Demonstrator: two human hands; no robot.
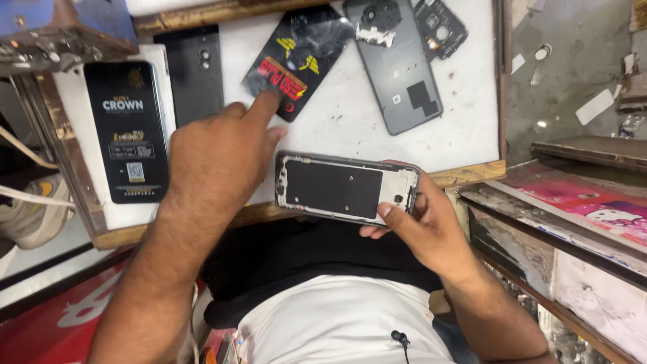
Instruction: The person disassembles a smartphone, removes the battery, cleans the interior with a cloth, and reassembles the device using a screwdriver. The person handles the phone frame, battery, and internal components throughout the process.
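Under my right hand (431, 226) sits the opened phone frame, a grey metal-edged rectangle w/ a black inner panel (345, 187); fingers curl beneath it, thumb pressed along its right end near the small round hole, so it's gripped lengthwise, held just above the table's near wooden edge. Left hand (216, 158) is stretched fwd w/ index finger (267, 104) extended, other fingers loosely folded, holding nothing; that fingertip touches the lower corner of a flat black packet w/ red and yellow print (296, 57). Beyond the fingertip, to the right, a dark grey phone back cover (397, 67) lies flat on the white worn tabletop (465, 121), w/ a small black camera-plate part (439, 27) just past it. Left of my left knuckles lies a black glossy phone-shaped box (127, 131), and another matte black back cover (197, 71) between that box and the packet.
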